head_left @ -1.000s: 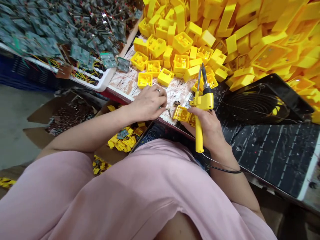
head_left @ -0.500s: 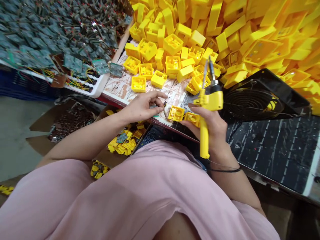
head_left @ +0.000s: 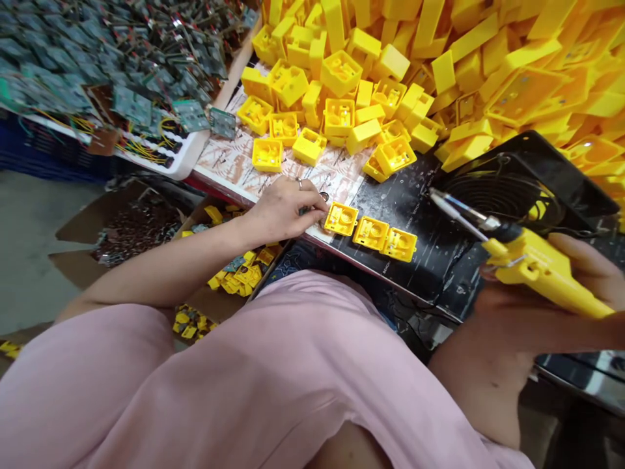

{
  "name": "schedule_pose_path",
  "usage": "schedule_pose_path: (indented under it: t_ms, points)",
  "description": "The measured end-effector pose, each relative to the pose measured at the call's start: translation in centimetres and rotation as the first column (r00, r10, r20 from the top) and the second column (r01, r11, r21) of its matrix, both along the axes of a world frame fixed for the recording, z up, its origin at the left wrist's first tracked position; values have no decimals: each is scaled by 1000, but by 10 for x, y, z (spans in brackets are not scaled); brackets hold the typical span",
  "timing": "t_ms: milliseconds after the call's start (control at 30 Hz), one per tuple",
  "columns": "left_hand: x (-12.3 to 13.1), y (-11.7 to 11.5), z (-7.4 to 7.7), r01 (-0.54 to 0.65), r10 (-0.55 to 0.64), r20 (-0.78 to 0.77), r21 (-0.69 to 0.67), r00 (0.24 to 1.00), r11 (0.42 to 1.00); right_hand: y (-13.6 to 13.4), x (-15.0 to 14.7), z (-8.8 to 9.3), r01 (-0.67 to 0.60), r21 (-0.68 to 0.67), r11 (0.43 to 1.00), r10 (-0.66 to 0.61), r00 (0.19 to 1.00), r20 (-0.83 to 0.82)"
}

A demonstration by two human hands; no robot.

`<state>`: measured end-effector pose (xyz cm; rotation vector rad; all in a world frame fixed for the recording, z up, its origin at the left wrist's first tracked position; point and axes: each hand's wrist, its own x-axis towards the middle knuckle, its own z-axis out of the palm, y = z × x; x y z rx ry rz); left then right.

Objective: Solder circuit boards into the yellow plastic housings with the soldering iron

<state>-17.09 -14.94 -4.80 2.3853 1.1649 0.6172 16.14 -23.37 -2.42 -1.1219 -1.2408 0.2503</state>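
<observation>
Head: right hand (head_left: pixel 596 264) partly behind tool (head_left: pixel 541 264)

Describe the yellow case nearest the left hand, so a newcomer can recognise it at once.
From the big yellow pile, come down the bench to its near edge. There, three open yellow cases form a row. The wanted case is the leftmost, and unlike its two neighbours, it lies right beside the left hand.

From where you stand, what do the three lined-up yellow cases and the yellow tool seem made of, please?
Yellow cases: probably moulded plastic, satin, given thin walls and even colour.
Yellow tool: body likely smooth plastic, evenly coloured; front prongs apparently metal, glinting silver.
</observation>
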Motion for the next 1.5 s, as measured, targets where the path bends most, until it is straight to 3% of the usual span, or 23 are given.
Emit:
schedule_pose_path:
  t_ms: [100, 133, 267, 433, 600, 667, 1067, 1267, 1400, 1500]
  points:
    - [4, -1, 1, -22, 23, 24, -29, 999, 999, 15, -3, -13, 154, 160, 975, -151, 988, -31]
    - [5, -1, 2, -34, 35, 26, -38, 999, 999, 17, -7, -14, 143, 153, 978, -141, 990, -24]
    - [9, 1, 5, -43, 44, 17, -62, 999, 997, 9, -17, -6, -53, 37, 998, 51, 997, 55]
    - [12, 1, 12, -33, 34, 18, -24, 999, 999, -4, -12, -5, -97, -2, 995, 96, 986, 139]
    - [15, -7, 16, -25, 24, -71, -8, 997, 1000, -8, -7, -11, -343, -125, 931, 365, 892, 267]
    - [15, -8, 15, -27, 23, -103, -35, 994, 999, -9, -9, -9, -392, -129, 911, 412, 854, 318]
    - [23, -3, 22, -16, -3, -214, -87, 977, 996, 4, -25, 18, -489, -114, 865, 455, 667, 590]
    - [25, -1, 23, -27, 1, -237, -103, 972, 994, 13, -26, 17, -532, -103, 841, 472, 625, 622]
    - [25, 0, 23, -27, 1, -250, -99, 968, 995, 17, -28, 24, -594, -134, 794, 521, 550, 653]
    - [25, -1, 25, -33, 10, -243, -90, 970, 995, 16, -24, 31, -588, -150, 795, 523, 539, 660]
